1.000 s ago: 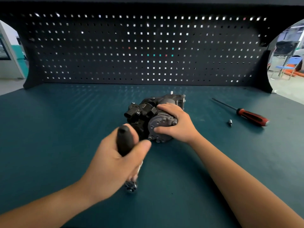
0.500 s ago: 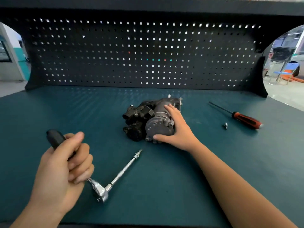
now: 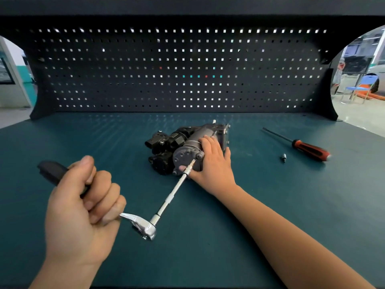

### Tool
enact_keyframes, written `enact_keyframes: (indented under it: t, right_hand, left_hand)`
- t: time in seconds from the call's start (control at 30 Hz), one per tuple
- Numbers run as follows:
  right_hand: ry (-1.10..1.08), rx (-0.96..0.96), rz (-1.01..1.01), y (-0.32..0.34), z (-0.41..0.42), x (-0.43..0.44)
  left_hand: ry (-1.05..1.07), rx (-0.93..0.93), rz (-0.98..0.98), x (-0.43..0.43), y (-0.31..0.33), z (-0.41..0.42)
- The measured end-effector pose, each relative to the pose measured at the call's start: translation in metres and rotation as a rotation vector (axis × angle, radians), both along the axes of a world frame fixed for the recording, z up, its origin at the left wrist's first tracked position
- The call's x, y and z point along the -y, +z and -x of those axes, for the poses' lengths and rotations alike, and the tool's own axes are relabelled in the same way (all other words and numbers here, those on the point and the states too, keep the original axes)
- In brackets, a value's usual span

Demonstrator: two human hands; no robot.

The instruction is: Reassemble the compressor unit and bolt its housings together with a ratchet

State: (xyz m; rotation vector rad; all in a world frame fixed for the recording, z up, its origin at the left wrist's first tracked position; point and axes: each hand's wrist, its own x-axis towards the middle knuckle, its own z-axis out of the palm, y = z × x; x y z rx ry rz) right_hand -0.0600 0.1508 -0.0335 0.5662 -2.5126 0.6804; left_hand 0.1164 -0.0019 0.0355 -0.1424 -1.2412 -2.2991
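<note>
The compressor unit [image 3: 183, 147], black and grey metal, lies in the middle of the green bench. My right hand [image 3: 212, 161] holds its grey end housing from the right, with fingers curled over the top and the thumb under the ratchet's tip. My left hand [image 3: 81, 207] grips the black handle of the ratchet [image 3: 145, 227] at the lower left. A long chrome extension runs from the ratchet head up and right. Its bit tip meets a bolt on the grey end cover.
A screwdriver [image 3: 308, 147] with a red and black handle lies on the bench to the right. A small loose bolt [image 3: 283, 157] lies just left of its handle. A black pegboard [image 3: 187, 69] closes off the back of the bench.
My left hand has swung the ratchet out to the left and then brought its extension tip up against a bolt on the end cover. My right hand has stayed on the housing.
</note>
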Motion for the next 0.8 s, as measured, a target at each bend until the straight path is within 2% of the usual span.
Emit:
enact_keyframes:
  t: [0.17, 0.43, 0.6, 0.8]
  right_hand:
    - [0.012, -0.017, 0.005, 0.001, 0.0, -0.001]
    - [0.058, 0.01, 0.051, 0.003, 0.0, -0.003]
    - [0.081, -0.047, 0.111, 0.009, -0.003, -0.004]
    - [0.082, -0.046, 0.056, 0.01, -0.001, -0.005]
  left_hand:
    - [0.011, 0.008, -0.064, -0.003, -0.005, 0.015]
    - [0.009, 0.02, -0.065, -0.005, -0.013, 0.019]
    - [0.004, 0.001, -0.046, -0.006, -0.015, 0.017]
    - [-0.003, 0.006, -0.062, -0.007, -0.014, 0.016]
